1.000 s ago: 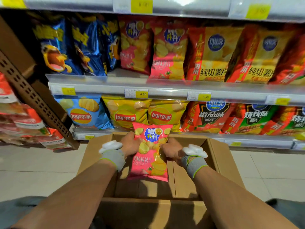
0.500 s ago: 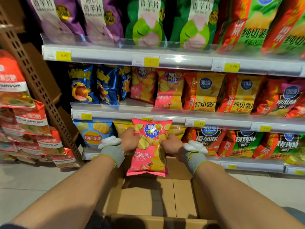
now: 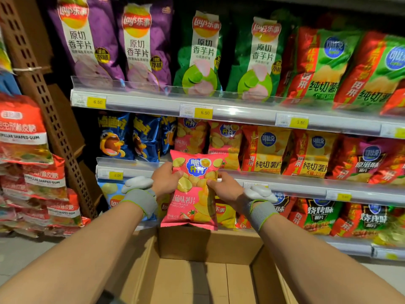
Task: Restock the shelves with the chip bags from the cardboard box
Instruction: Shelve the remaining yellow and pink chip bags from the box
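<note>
Steel-grey shelving point(image 3: 241, 116) fills the aisle ahead of us, three tiers packed with crisps: purple and green taro-chip bags point(image 3: 142, 47) on top, blue, pink and red bags in the middle, yellow and green ones below. Beneath our arms sits the open cardboard box point(image 3: 206, 244), its visible floor bare. We hold one pink tomato-flavour chip bag point(image 3: 192, 189) upright above the box's far wall, level with the middle shelf's front rail point(image 3: 131, 170) and just below the matching pink bags point(image 3: 221, 139) already standing there. Our left hand point(image 3: 165, 179) pinches the bag's left edge, fingers curled shut on the film; our right hand point(image 3: 225, 188) grips the right edge the same way. Grey wristbands point(image 3: 140, 201) ring both wrists. The risk from here, as we judge it: the clear lip along the rail may snag the bag's lower seam, or a hard push may topple the neighbouring pink bags, since that slot looks nearly full.
</note>
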Tool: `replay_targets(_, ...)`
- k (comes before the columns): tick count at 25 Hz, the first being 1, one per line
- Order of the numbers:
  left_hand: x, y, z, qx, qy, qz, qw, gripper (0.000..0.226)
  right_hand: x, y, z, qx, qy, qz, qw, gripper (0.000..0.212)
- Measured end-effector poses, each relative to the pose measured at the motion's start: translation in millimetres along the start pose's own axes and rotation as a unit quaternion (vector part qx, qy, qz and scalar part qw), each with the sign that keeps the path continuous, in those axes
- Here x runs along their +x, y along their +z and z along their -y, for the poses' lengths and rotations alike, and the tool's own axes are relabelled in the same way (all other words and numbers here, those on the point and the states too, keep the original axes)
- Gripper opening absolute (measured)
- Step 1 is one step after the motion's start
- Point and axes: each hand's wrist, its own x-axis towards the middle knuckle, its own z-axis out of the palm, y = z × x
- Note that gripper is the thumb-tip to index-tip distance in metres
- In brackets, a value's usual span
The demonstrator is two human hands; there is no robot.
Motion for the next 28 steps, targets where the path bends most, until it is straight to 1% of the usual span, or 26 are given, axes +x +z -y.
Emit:
replay_targets(2, 9.7, -5.0, 0.0, -0.007, 0.01, -0.004, 1.0, 0.033, 2.6, -1.1, 5.3, 0.045, 0.003, -0.003, 0.999, 0.025)
replay_targets(3, 12.6, -7.4, -1.4, -0.006, 0.01, -0.013, 1.0, 0.031, 5.2, -0.3, 5.6, 0.074, 0.011, 0.008, 0.997, 0.026)
replay_targets(4, 14.4, -9.9, -3.1, -0.004, 0.011, -0.025, 1.0, 0.027, 5.6, 0.8, 5.6, 0.093, 0.02, 0.021, 0.995, 0.033)
replay_targets(6, 20.7, -15.5, -7.0, -0.01, 0.015, -0.044, 0.999, 0.023, 12.4, 5.3, 3.5, 0.091, 0.04, 0.034, 0.994, 0.058)
replay_targets(7, 22.9, -17.1, -7.7, -0.016, 0.02, -0.05, 0.998, 0.023, 14.6, 6.7, 2.3, 0.085, 0.044, 0.038, 0.995, 0.066)
replay_targets(8, 27.6, -18.6, -6.3, -0.02, 0.024, -0.053, 0.998, 0.022, 16.7, 8.9, 2.1, 0.082, 0.04, 0.043, 0.995, 0.067)
replay_targets(10, 39.8, -21.6, -2.1, -0.032, 0.03, -0.045, 0.998, 0.024, 24.0, 12.3, 3.4, 0.083, 0.031, 0.049, 0.995, 0.055)
replay_targets(12, 53.2, -24.8, 2.1, -0.047, 0.035, -0.029, 0.998, 0.031, 34.2, 16.1, 5.9, 0.086, 0.025, 0.048, 0.995, 0.048)
replay_targets(17, 68.1, -31.3, 4.1, -0.082, 0.038, 0.003, 0.996, 0.053, 61.6, 23.8, 7.6, 0.086, 0.013, 0.032, 0.996, 0.042)
replay_targets(20, 71.7, -33.0, 8.5, -0.108, 0.017, 0.044, 0.993, 0.056, 76.2, 25.6, 6.8, 0.079, 0.003, 0.02, 0.997, 0.042)
replay_targets(23, 75.0, -32.5, 15.0, -0.096, -0.006, 0.083, 0.992, 0.073, 88.1, 25.8, 8.0, 0.078, -0.005, 0.014, 0.997, 0.039)
replay_targets(24, 77.4, -31.2, 16.4, -0.092, -0.008, 0.087, 0.992, 0.075, 90.7, 24.8, 9.4, 0.077, -0.01, 0.015, 0.997, 0.038)
replay_targets(28, 86.6, -27.8, 19.9, -0.114, -0.015, 0.091, 0.989, 0.069, 99.0, 23.3, 13.2, 0.054, -0.024, 0.013, 0.998, 0.035)
